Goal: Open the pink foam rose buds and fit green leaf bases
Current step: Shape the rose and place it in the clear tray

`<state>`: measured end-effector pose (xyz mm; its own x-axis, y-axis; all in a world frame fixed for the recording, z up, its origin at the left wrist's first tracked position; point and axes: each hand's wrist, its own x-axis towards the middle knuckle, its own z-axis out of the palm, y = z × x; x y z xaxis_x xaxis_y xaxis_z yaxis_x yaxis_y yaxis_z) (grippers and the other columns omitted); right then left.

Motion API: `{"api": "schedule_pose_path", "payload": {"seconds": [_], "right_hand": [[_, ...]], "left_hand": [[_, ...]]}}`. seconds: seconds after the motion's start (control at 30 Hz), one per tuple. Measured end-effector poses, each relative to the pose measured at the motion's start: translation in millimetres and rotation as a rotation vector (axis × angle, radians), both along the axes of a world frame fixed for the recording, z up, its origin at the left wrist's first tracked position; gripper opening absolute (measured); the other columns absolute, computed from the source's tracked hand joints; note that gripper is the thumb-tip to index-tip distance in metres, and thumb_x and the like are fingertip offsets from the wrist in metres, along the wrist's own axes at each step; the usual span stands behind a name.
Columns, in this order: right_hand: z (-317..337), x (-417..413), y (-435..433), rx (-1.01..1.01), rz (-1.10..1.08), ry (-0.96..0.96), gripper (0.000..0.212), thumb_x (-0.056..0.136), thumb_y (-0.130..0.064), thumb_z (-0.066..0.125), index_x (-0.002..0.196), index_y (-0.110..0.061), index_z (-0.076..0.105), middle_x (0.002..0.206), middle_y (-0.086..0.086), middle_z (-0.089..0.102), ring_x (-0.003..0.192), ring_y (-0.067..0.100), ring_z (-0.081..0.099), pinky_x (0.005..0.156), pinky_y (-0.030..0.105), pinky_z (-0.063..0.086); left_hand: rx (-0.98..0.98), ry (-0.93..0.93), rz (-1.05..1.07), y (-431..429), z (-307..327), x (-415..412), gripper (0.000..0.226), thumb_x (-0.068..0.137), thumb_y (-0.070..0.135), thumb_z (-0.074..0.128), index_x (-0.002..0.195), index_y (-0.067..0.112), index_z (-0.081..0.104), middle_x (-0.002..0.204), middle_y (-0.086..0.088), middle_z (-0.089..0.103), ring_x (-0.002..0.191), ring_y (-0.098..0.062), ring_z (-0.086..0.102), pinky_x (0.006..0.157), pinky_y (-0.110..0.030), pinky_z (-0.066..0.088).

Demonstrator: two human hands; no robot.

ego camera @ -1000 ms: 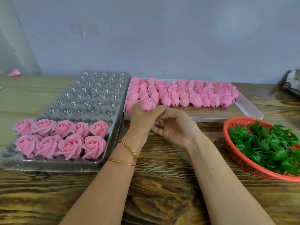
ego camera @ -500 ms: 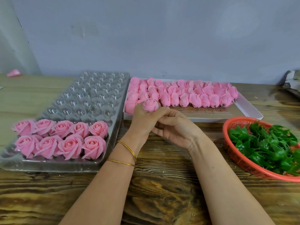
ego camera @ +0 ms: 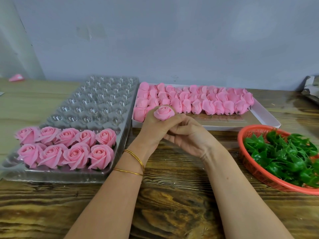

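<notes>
My left hand (ego camera: 152, 130) grips a pink foam rose bud (ego camera: 163, 112) from below, its face turned toward me with the petals partly spread. My right hand (ego camera: 189, 135) is curled against the left one, fingers at the bud's base; what it pinches there is hidden. Rows of closed pink buds (ego camera: 195, 100) lie in a white flat box (ego camera: 265, 116) just behind the hands. Green leaf bases (ego camera: 283, 154) fill a red basket (ego camera: 250, 163) at the right. Several opened roses (ego camera: 67, 149) sit in the near rows of a clear plastic cell tray (ego camera: 96, 104) at the left.
Bare wooden tabletop (ego camera: 172, 204) lies in front of the hands. A grey wall runs behind the table. A small pink piece (ego camera: 16, 77) lies at the far left edge and a crumpled grey wrapper (ego camera: 310, 88) at the far right.
The bud has risen slightly in my left hand and turned to face me, with its petals more spread. Both hands stay together in the same spot.
</notes>
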<state>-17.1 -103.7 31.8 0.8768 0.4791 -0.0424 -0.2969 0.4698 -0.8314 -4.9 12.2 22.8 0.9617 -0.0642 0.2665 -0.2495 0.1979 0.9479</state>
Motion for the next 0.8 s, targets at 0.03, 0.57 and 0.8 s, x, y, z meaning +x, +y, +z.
{"api": "schedule_pose_path", "payload": {"seconds": [0.03, 0.57, 0.8], "right_hand": [[0.7, -0.5, 0.6, 0.002, 0.0, -0.007, 0.037, 0.088, 0.015, 0.041, 0.118, 0.001, 0.056, 0.111, 0.012, 0.065, 0.101, 0.02, 0.066, 0.092, 0.034, 0.054], [-5.6, 3.5, 6.2, -0.173, -0.24, -0.166, 0.041, 0.085, 0.023, 0.042, 0.093, -0.005, 0.07, 0.094, 0.013, 0.073, 0.095, 0.028, 0.068, 0.089, 0.044, 0.053], [-9.1, 4.0, 6.4, -0.381, -0.436, -0.3, 0.026, 0.085, 0.016, 0.052, 0.097, 0.001, 0.068, 0.106, 0.028, 0.069, 0.108, 0.048, 0.062, 0.096, 0.063, 0.048]], "left_hand": [[-0.011, -0.005, 0.002, -0.2, 0.5, -0.3, 0.016, 0.063, 0.018, 0.078, 0.066, 0.018, 0.063, 0.06, 0.004, 0.06, 0.061, -0.011, 0.057, 0.062, -0.025, 0.049], [0.016, -0.021, 0.209, -2.1, -0.6, -0.9, 0.051, 0.062, 0.015, 0.087, 0.107, 0.016, 0.063, 0.103, -0.013, 0.066, 0.094, -0.017, 0.067, 0.074, -0.029, 0.058], [0.248, -0.108, 0.425, -2.6, -4.6, 3.3, 0.061, 0.066, 0.024, 0.088, 0.117, 0.021, 0.054, 0.104, 0.015, 0.054, 0.1, 0.003, 0.055, 0.072, -0.004, 0.044]]}}
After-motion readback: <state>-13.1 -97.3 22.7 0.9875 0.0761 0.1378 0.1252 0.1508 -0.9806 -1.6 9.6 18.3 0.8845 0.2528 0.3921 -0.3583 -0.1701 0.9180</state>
